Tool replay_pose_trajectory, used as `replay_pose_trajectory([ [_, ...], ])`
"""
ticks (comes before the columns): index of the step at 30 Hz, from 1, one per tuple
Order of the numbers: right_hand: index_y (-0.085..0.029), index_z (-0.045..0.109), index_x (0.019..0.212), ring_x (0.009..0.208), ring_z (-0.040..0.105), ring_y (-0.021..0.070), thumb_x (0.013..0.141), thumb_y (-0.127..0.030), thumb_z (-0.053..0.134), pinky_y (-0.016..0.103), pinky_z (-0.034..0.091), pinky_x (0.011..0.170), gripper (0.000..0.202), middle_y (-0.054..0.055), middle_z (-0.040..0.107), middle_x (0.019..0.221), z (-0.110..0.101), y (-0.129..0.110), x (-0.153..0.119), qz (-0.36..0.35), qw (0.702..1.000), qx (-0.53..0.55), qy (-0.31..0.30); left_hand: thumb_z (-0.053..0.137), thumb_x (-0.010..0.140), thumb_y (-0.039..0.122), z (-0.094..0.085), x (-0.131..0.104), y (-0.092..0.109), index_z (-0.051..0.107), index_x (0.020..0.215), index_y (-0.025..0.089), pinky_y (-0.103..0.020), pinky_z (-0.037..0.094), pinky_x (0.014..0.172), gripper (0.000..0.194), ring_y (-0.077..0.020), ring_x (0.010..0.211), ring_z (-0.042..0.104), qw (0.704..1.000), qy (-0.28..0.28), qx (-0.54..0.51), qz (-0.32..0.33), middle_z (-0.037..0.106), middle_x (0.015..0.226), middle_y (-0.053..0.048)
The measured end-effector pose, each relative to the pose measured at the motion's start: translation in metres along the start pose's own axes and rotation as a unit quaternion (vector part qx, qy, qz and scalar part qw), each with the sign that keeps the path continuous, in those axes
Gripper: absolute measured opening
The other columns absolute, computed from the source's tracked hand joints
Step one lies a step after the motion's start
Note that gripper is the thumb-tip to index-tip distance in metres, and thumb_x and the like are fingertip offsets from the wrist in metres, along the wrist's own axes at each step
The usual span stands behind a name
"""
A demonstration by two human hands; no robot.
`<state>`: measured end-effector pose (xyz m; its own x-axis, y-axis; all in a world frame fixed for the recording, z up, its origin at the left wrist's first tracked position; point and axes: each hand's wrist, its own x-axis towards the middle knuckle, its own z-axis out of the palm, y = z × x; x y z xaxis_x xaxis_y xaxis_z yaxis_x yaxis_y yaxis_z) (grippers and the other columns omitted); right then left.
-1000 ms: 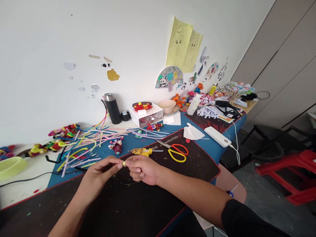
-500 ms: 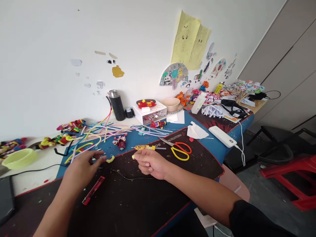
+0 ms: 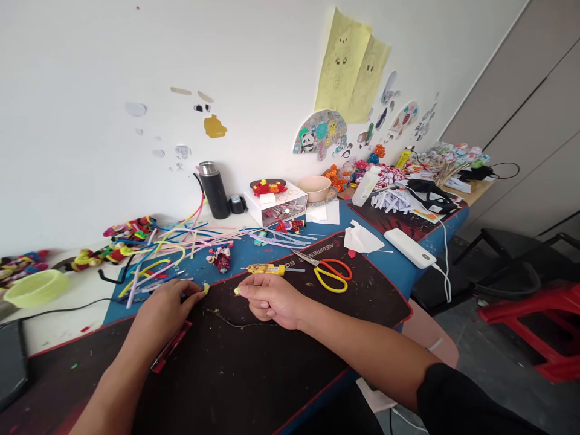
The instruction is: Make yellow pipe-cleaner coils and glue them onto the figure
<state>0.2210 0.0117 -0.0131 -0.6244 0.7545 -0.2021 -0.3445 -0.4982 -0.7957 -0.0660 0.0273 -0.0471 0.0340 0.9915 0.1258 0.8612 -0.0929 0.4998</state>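
My left hand [image 3: 167,311] is closed at the fingertips on a short, curved pale-yellow piece [image 3: 206,289] at the mat's back edge. Between the thumb and forefinger of my right hand [image 3: 274,301] is a small pale-yellow piece [image 3: 237,291]; most of it is covered by the fingers. Both hands are over the black mat [image 3: 226,374], a short gap apart. Just behind my right hand lies a yellow glue gun [image 3: 267,269]. A red box cutter [image 3: 170,349] rests partly under my left hand. Scissors [image 3: 333,275] with red and yellow handles lie right of the glue gun.
Coloured pipe cleaners [image 3: 158,248] and a small maroon doll [image 3: 220,258] lie behind the mat. A black thermos [image 3: 214,190] and a white box [image 3: 276,202] stand by the wall. A white power bank [image 3: 410,248] sits at right, its cable hanging over the edge.
My left hand has moved right and its fingers have closed on the curved pale-yellow piece that lay on the mat. My right hand has shifted slightly left with its small piece.
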Motion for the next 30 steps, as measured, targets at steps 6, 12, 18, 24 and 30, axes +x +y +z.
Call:
replay_pose_trajectory([
  [6,-0.02,0.068,0.086,0.041,0.026,0.0053,0.07,-0.049,0.101,0.026,0.013,0.046,0.047,-0.015,0.042,0.047,0.001,-0.001,0.003,-0.012,0.999,-0.049,0.018,0.059,0.089,0.063,-0.008,-0.004,0.013,0.079,0.093,0.03,-0.038,0.054,0.07,0.038,-0.0338,0.081,0.08,0.999,0.019,-0.02,-0.035,0.088,0.09,-0.008],
  [12,-0.019,0.069,0.088,0.044,0.033,0.0061,0.075,-0.051,0.1,0.025,0.023,0.047,0.046,-0.013,0.048,0.051,-0.001,-0.005,0.014,-0.032,0.989,-0.141,0.043,0.068,0.083,0.069,-0.017,-0.011,0.041,0.076,0.087,0.03,-0.036,0.056,0.066,0.04,-0.0313,0.074,0.079,0.992,0.0,-0.127,-0.02,0.085,0.078,-0.004],
  [18,-0.019,0.074,0.098,0.054,0.05,0.0099,0.097,-0.039,0.087,0.026,0.037,0.055,0.024,-0.009,0.058,0.063,0.0,-0.009,0.022,-0.086,0.94,-0.32,0.076,0.072,0.082,0.076,-0.017,-0.015,0.053,0.085,0.099,0.028,-0.034,0.058,0.069,0.053,-0.0304,0.08,0.079,0.984,-0.018,-0.173,-0.027,0.087,0.087,-0.004],
  [24,-0.02,0.078,0.101,0.063,0.051,0.011,0.1,-0.035,0.083,0.027,0.035,0.062,0.016,-0.008,0.058,0.067,0.007,-0.01,0.024,-0.134,0.887,-0.432,0.095,0.075,0.079,0.082,-0.018,-0.015,0.056,0.088,0.098,0.029,-0.037,0.061,0.079,0.058,-0.0343,0.097,0.082,0.978,-0.033,-0.204,-0.02,0.091,0.104,-0.007],
  [30,-0.021,0.077,0.1,0.063,0.052,0.0116,0.101,-0.035,0.083,0.027,0.034,0.064,0.016,-0.008,0.058,0.066,0.014,-0.012,0.025,-0.134,0.868,-0.467,0.104,0.078,0.074,0.086,-0.02,-0.019,0.065,0.087,0.093,0.031,-0.039,0.064,0.077,0.058,-0.0342,0.088,0.082,0.967,-0.06,-0.242,-0.047,0.089,0.091,-0.005],
])
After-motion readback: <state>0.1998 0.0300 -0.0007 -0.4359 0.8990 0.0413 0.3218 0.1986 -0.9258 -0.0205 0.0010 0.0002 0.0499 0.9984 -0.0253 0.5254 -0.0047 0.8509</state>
